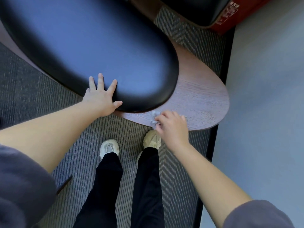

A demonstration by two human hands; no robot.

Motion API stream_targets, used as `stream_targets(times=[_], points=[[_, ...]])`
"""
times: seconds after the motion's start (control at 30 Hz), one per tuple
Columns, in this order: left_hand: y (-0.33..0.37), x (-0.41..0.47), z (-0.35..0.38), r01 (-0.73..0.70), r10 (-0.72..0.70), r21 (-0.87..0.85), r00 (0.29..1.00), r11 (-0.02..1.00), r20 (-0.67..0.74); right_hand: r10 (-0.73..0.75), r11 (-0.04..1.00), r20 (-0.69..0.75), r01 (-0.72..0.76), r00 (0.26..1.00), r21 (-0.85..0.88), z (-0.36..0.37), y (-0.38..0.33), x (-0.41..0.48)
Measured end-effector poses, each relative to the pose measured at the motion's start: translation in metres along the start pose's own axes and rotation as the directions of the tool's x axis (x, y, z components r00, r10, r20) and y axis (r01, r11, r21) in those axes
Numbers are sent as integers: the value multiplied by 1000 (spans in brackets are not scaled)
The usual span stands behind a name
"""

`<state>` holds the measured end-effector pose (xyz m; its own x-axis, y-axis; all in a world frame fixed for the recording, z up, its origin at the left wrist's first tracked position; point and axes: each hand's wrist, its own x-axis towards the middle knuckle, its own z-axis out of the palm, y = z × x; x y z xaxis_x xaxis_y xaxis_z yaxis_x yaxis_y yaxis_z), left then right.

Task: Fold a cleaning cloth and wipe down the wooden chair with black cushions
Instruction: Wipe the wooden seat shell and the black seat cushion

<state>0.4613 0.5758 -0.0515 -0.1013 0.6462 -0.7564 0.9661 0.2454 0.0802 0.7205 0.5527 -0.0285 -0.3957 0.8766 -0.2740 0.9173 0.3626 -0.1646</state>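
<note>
A crumpled pale cloth [153,120] is being held bunched against the wooden panel [202,99] of the chair, just beside the near rounded end of the black cushion [98,46] and slightly to the right of it. The cloth is being gripped by the right hand [172,127], whose fingers are curled down over it, so that only small folds are being left visible at the fingertips and beyond the knuckles; whether the cloth is folded cannot be told. The wooden panel is being shown spreading out from under the cushion to the right, its rounded edge reaching well past the cushion's end. The cushion itself is being touched at its near rim by the left hand [101,97], which is lying flat and open with the fingers spread, the thumb resting along the cushion's lower edge and nothing being held. Below the cushion, two pale shoes [109,148] and black trouser legs [148,186] are being seen on a ribbed grey carpet [32,92], the right shoe being partly hidden by the right hand. Grey sleeves [21,186] are being worn pushed up both arms. Beyond the cushion, at the upper right, a second black cushion [194,9] is lying beside a red box [230,15], and a plain grey wall [263,96] is running along the right side.
</note>
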Motion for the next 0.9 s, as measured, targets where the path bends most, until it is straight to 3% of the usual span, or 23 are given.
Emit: stream_targets(times=[0.1,0.23,0.33,0.37,0.47,0.5,0.6,0.63,0.73,0.77,0.87,0.9], points=[[18,-6,4,-9,9,-9,1000,1000,-16,172,985,-80,-171,982,12,-12,20,5],[50,-9,10,-63,62,-19,997,998,-48,-53,999,6,53,999,-8,-16,26,-1],[64,-7,9,-61,58,-48,997,997,-50,167,986,-6,-167,986,-2,-31,48,20],[67,-5,8,-60,58,-52,997,997,-52,174,985,38,-174,984,3,-33,48,24],[78,1,4,-54,51,-56,997,997,-63,-106,994,277,93,955,58,-30,34,27],[82,3,2,-47,43,-65,997,997,-63,-131,991,283,120,950,56,-30,38,32],[94,9,-6,-9,5,-132,999,991,-32,124,992,125,-124,984,-5,-38,64,57],[99,12,-9,9,-11,-154,1000,988,-15,124,992,136,-125,983,-2,-39,69,63],[116,22,-19,71,-64,-213,997,975,41,-164,986,303,154,939,57,-42,74,69],[121,25,-22,95,-84,-229,995,969,59,-179,984,297,171,938,52,-43,82,74],[131,37,-28,169,-144,-249,983,954,114,-22,1000,151,22,988,0,-48,111,90],[135,41,-31,188,-160,-248,978,950,131,-53,999,162,54,985,1,-49,115,93]])
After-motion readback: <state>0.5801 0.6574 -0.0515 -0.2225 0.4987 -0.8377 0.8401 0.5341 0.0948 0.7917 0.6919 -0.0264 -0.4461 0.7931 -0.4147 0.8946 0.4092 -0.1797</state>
